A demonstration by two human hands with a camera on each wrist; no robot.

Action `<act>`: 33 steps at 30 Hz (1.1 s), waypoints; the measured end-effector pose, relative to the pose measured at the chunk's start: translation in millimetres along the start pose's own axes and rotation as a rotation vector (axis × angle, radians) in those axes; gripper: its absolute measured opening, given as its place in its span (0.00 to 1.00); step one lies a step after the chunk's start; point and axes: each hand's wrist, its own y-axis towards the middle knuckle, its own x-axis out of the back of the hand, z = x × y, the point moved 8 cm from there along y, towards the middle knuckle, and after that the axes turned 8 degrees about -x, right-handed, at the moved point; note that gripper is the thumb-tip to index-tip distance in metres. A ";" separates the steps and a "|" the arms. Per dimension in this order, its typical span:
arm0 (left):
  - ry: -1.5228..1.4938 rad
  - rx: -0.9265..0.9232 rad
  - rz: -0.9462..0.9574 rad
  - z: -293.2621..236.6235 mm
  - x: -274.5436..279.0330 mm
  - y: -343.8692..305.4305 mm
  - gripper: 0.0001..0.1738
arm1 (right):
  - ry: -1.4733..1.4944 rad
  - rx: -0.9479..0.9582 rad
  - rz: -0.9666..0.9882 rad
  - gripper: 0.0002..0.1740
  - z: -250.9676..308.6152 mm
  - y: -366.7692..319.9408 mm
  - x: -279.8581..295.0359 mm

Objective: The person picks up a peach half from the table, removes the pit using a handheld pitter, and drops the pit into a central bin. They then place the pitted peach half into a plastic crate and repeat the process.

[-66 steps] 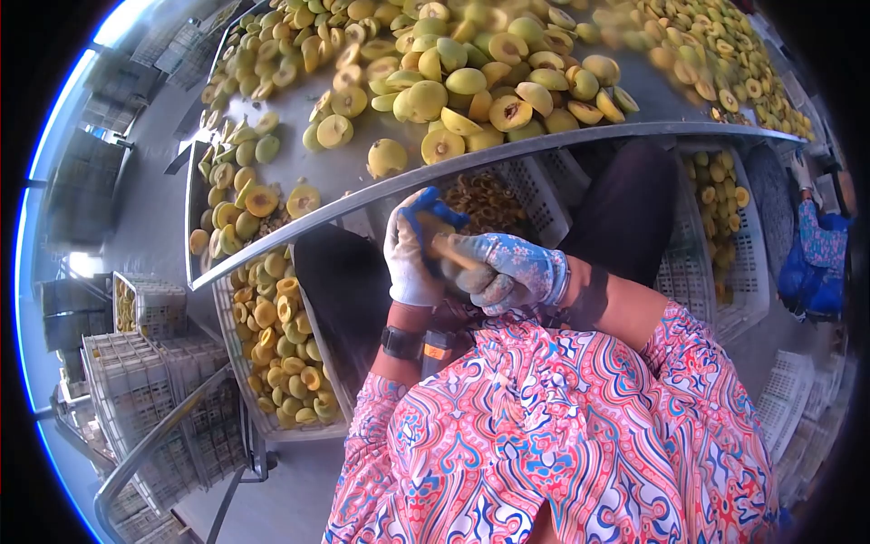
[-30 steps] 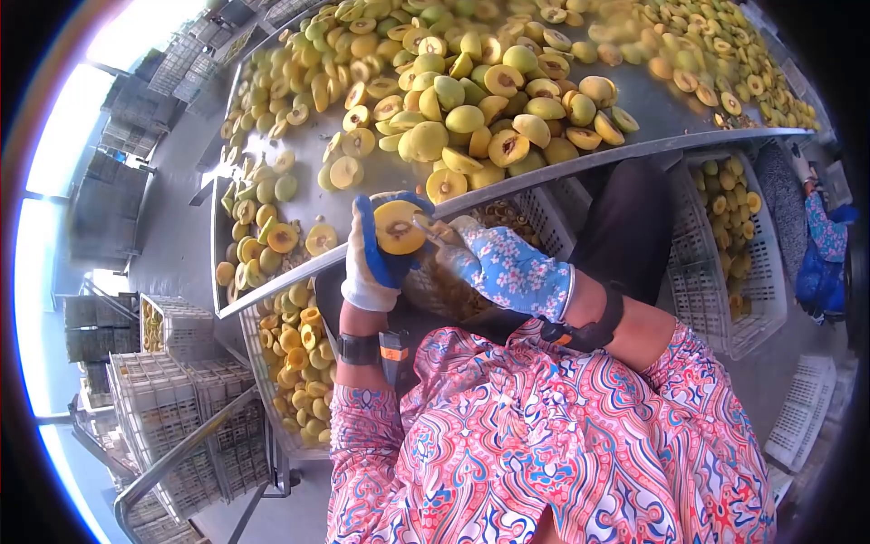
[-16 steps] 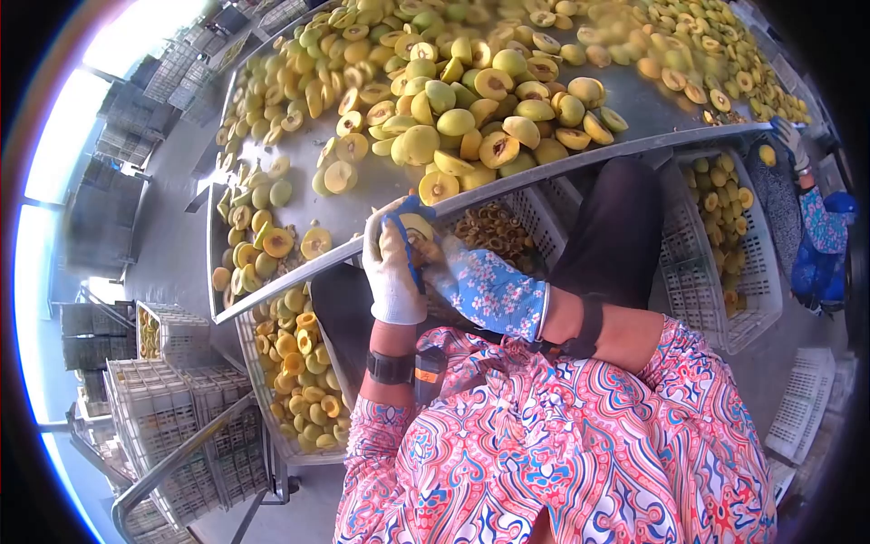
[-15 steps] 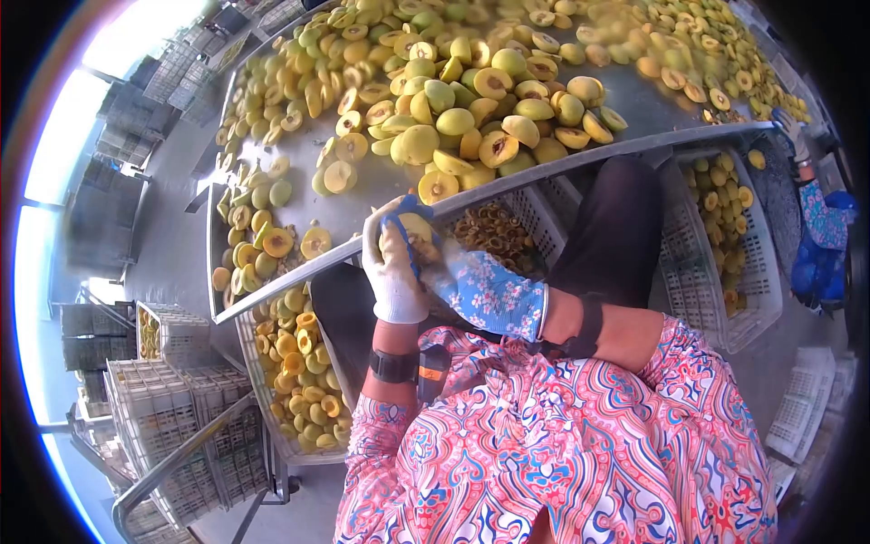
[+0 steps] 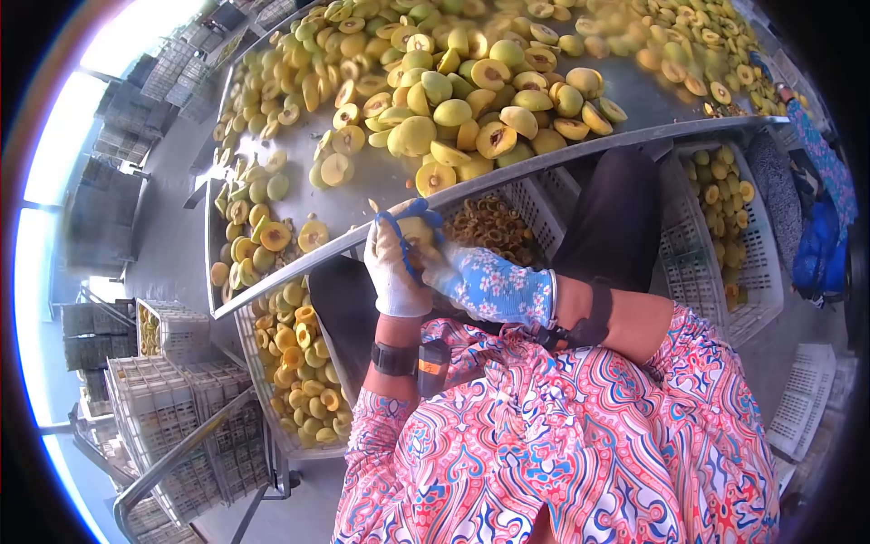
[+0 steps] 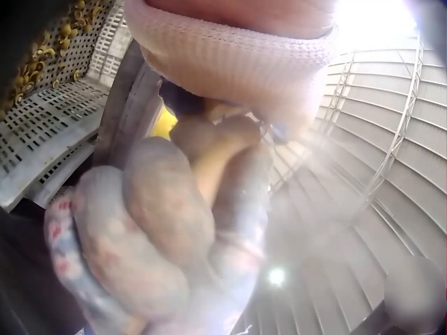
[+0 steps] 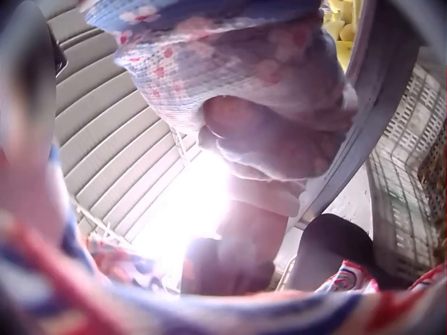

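L hand (image 5: 397,263): grips fruit (image 5: 418,232). R hand (image 5: 498,283): fingers curled rnd tan handle (image 6: 215,167). Table rim (image 5: 507,175) just far. Scrap crate (image 5: 533,207): pt-hidden by R hand, rim. Fruit crates: L, R.

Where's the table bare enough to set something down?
Metal table: one mostly bare patch between the left corner's fruit and the central pile, along the front rim; another between central pile and right pile. Crowded: far side, left corner.

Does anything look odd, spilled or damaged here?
Nothing clearly spilled or damaged. One mild oddity is mismatched handwear: the left hand wears a white-and-blue glove, the right hand a flowered blue one. Fruit halves lie loosely across the table, but that looks ordinary beside such piles.
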 end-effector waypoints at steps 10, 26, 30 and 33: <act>-0.238 0.031 0.050 23.3 -1.5 1.6 0.28 | 0.861 -0.457 0.488 0.14 -23.0 -16.1 -26.6; 0.141 0.007 -0.368 -8.2 82.6 -11.7 0.29 | 0.847 -0.502 0.510 0.21 -24.6 -45.4 -0.6; 0.561 -0.110 -0.428 -87.3 172.7 -48.0 0.24 | -0.270 -0.279 0.362 0.18 -111.3 -7.7 55.3; 1.173 0.044 -0.464 -112.6 298.6 -79.6 0.18 | -1.471 0.000 0.616 0.17 -166.3 -7.9 55.1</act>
